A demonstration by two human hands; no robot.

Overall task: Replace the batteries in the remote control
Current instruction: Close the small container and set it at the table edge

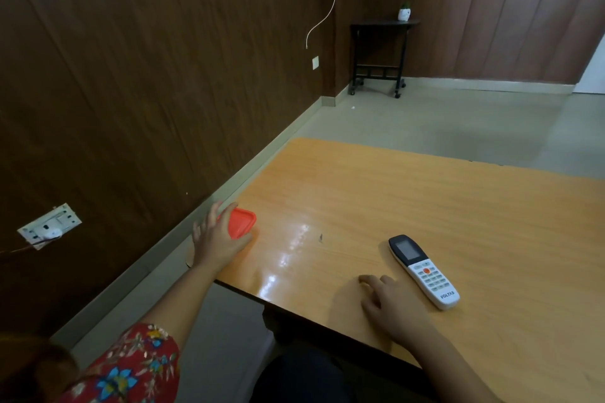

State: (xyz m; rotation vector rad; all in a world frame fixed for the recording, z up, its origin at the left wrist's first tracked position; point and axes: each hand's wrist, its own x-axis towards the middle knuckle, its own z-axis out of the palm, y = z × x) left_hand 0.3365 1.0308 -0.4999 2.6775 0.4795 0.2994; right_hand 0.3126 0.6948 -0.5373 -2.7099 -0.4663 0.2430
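A white remote control [425, 273] with a dark screen end lies face up on the wooden table [409, 199], towards its near right. My right hand [391, 306] rests flat on the table just left of the remote, fingers apart, holding nothing. Near the table's left edge sits a small box with a red lid [242, 222]. My left hand [217, 237] lies over the box's near side, fingers spread around the lid. No batteries are visible.
A dark wood-panelled wall runs along the left with a socket plate [49, 226] and a hanging white cable [322, 20]. A small black side table [379, 56] with a potted plant stands in the far corner. Grey floor lies beyond the table.
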